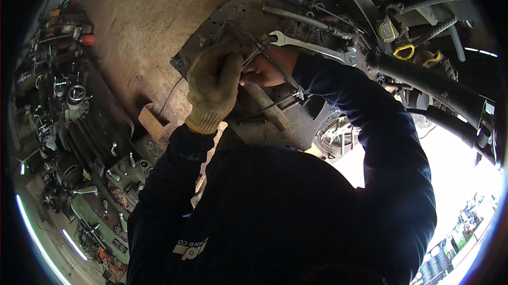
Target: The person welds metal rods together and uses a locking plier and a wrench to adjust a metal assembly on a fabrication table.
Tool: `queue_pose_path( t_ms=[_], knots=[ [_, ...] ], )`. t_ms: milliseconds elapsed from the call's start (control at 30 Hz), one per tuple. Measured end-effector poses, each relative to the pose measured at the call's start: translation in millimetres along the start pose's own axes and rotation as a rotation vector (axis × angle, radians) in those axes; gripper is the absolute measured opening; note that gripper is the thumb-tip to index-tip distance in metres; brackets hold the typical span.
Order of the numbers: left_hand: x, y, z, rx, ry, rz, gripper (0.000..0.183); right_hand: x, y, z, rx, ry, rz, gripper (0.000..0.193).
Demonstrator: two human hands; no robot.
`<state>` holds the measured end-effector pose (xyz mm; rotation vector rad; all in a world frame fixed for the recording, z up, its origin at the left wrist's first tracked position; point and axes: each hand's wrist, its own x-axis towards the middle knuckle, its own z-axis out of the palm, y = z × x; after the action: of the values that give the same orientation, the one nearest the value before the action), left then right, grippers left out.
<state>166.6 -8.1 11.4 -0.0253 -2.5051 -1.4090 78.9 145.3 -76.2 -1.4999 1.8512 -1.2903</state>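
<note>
My left hand, in a worn tan knit glove, is closed with its thumb against the curled fingers. Whatever it grips is hidden by the glove. Bare and close beside it, my right hand has its fingers curled round a thin metal rod. A longer dark thin bar crosses in front of the right hand. Below the hands a wooden handle lies on the dark metal bench top. Beyond my right wrist rests a combination wrench, its open end to the left.
A yellow-and-black tape measure sits among metal bars and pipes at the right. A thick dark pipe runs past my right arm. Green machinery with levers fills the left. An open cardboard box stands on the floor.
</note>
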Motion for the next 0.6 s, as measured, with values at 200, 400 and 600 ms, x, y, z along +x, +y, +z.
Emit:
queue_pose_path(
  t_ms=[200,400,600],
  knots=[
    [-6.8,-0.1,-3.2,0.006,0.033,-0.042,0.016,-38.7,-20.5,-44.4,-0.702,0.403,-0.011,0.04],
    [-6.6,-1.2,-1.6,-0.018,0.015,-0.007,0.015,-120.7,-36.9,-49.6,-0.677,0.299,0.607,0.034],
    [-4.8,-4.4,-3.0,-0.004,-0.003,0.051,0.016,-112.7,-35.0,-50.1,-0.791,0.246,0.851,0.034]
  ],
)
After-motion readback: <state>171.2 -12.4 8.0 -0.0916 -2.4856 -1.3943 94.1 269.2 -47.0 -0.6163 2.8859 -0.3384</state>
